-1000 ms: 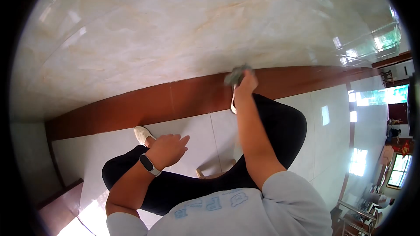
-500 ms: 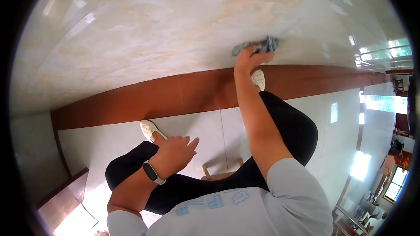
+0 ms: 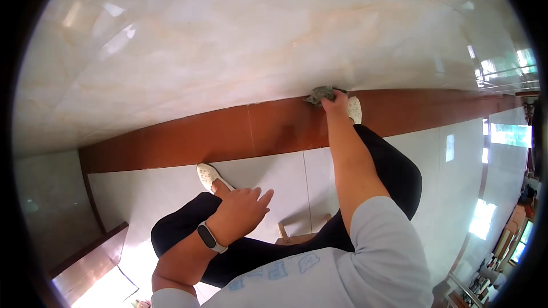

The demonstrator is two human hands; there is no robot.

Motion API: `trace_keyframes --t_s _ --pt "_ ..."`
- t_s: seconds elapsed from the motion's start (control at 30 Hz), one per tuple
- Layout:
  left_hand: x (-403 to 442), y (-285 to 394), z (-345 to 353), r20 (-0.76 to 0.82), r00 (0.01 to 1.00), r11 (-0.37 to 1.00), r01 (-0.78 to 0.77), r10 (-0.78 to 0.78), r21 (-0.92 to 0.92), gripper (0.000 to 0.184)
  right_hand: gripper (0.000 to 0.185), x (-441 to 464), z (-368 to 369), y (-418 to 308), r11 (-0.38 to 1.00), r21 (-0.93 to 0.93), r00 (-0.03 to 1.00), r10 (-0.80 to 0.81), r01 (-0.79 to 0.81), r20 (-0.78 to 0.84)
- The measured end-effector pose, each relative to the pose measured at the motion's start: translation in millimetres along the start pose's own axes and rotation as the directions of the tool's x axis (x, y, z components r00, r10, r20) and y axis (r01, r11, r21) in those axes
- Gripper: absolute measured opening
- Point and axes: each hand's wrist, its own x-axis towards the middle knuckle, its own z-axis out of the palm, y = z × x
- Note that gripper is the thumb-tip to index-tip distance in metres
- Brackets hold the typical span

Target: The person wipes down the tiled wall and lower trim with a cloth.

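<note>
A crumpled grey-green cloth (image 3: 321, 95) is pressed against the lower part of the marbled tile wall (image 3: 228, 45), just where it meets the reddish-brown border strip (image 3: 222, 137). My right hand (image 3: 337, 102) grips this cloth with the arm stretched forward; part of the fingers is hidden. Near my bent knee, my left hand (image 3: 242, 210) hangs empty with its fingers loosely apart. It wears a wristband with a dark screen (image 3: 208, 236) and touches no wall or cloth.
Pale floor tiles (image 3: 285, 174) lie beyond the strip. My cream shoes (image 3: 209, 177) stand apart, one near the cloth. A small wooden stool (image 3: 294, 239) is beneath me. At the right are a metal rail (image 3: 465, 291) and furniture.
My right hand has brought the cloth down the wall to the edge of the brown strip. My left hand keeps its pose while the view has shifted slightly.
</note>
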Motion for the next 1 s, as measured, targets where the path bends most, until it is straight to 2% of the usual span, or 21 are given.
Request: trace_keyframes --t_s 0.07,0.1,0.23,0.27,0.3,0.33,0.37,0.4,0.43,0.47,0.5,0.53,0.67,0.73,0.8,0.83,0.87,0.9,0.93,0.97,1.0 --pt "1.2 -1.2 5.3 -0.014 1.0 1.0 -0.007 0.007 -0.014 0.037 0.042 -13.3 -1.3 -22.3 0.95 -0.239 0.978 -0.208 0.201 -0.005" --pt "1.5 2.5 -4.3 0.028 0.999 0.999 0.015 -0.016 0.039 0.037 0.042 -18.8 -3.8 -39.7 0.963 -0.185 0.98 -0.2 0.197 0.005" --pt "13.9 0.7 -5.8 0.039 0.998 0.999 -0.053 0.052 0.011 0.037 0.042 -42.4 -19.0 -102.1 0.983 0.028 0.982 -0.18 0.179 0.052" --pt "16.5 1.8 -7.8 0.028 0.998 0.998 -0.051 0.05 0.027 0.037 0.039 -38.7 -22.9 -117.4 0.89 0.456 0.998 0.004 -0.034 0.066" --pt "20.1 3.7 -11.0 0.018 0.999 0.998 -0.051 0.051 0.042 0.037 0.038 -27.2 -28.6 -135.6 0.582 0.783 0.974 0.161 -0.222 0.156" --pt "25.1 6.4 -16.1 0.006 0.998 0.997 -0.056 0.056 0.057 0.037 0.038 -51.5 -52.6 -164.2 0.921 0.389 0.996 -0.016 -0.022 0.093" --pt "29.7 10.8 -21.2 -0.006 0.999 0.999 -0.038 0.038 0.02 0.037 0.038 -77.3 -76.9 -194.4 0.973 -0.123 0.981 -0.193 0.195 0.027" --pt "32.6 15.8 -24.5 -0.011 1.0 1.0 -0.015 0.014 -0.022 0.037 0.035 -77.1 -92.2 -213.7 0.93 -0.315 0.982 -0.174 0.189 0.075" --pt "36.2 17.5 -24.8 -0.012 0.999 0.998 -0.034 0.033 -0.057 0.037 0.029 -53.4 -105.5 -207.9 0.986 0.033 0.964 -0.166 0.163 0.21" --pt "39.9 18.9 -25.5 -0.003 0.999 0.997 -0.049 0.049 -0.057 0.036 0.028 -73.3 -114.5 -226.3 0.905 0.425 0.984 -0.073 -0.003 0.163" --pt "43.0 20.9 -25.9 0.006 0.998 0.996 -0.065 0.065 -0.055 0.036 0.028 -109.1 -127.3 -264.0 0.648 0.749 0.987 0.029 -0.138 0.157" --pt "47.9 22.2 -25.9 0.013 0.997 0.995 -0.08 0.081 -0.053 0.036 0.028 -134.3 -137.7 -288.0 0.266 0.939 0.974 0.12 -0.218 0.192" --pt "67.7 9.3 -20.3 0.03 0.994 0.993 -0.109 0.11 -0.035 0.035 0.029 -161.6 -185.9 -289.0 0.286 0.908 0.938 -0.072 -0.306 0.339" --pt "81.4 -3.8 -9.2 -0.092 0.982 0.986 -0.164 0.164 0.003 0.035 0.029 -163.1 -195.2 -267.4 0.294 0.895 0.897 -0.191 -0.335 0.399" --pt "80.4 11.0 -28.0 -0.204 0.968 0.984 -0.164 0.145 -0.075 0.034 0.03 -142.3 -178.2 -230.1 0.303 0.906 0.917 -0.176 -0.295 0.358" --pt "85.2 4.5 -22.6 -0.373 0.885 0.953 -0.303 0.277 -0.01 0.034 0.032 -131.8 -170.7 -211.5 0.309 0.911 0.926 -0.169 -0.274 0.336" --pt "100.6 -8.5 -13.8 -0.461 0.812 0.915 -0.404 0.358 -0.002 0.038 0.035 -90.6 -157.0 -172.6 0.503 0.859 0.925 -0.362 0.092 0.112" --pt "103.9 -1.9 -19.2 -0.52 0.813 0.884 -0.418 0.261 -0.21 0.041 0.038 -51.2 -143.6 -134.0 0.581 0.672 0.843 -0.524 0.458 -0.121" --pt "101.8 3.5 -26.7 -0.534 0.834 0.81 -0.407 0.14 -0.423 0.046 0.042 -89.7 -144.6 -154.5 0.484 0.243 0.536 -0.808 0.84 -0.245" --pt "105.6 0.6 -24.5 -0.529 0.848 0.742 -0.354 -0.001 -0.569 0.049 0.042 -111.9 -138.2 -165.9 0.343 0.038 0.344 -0.92 0.939 -0.189" --pt "109.1 -4.2 -26.2 -0.496 0.855 0.65 -0.291 -0.152 -0.702 0.051 0.042 -115.4 -125.1 -169.2 0.253 -0.017 0.248 -0.96 0.967 -0.129"
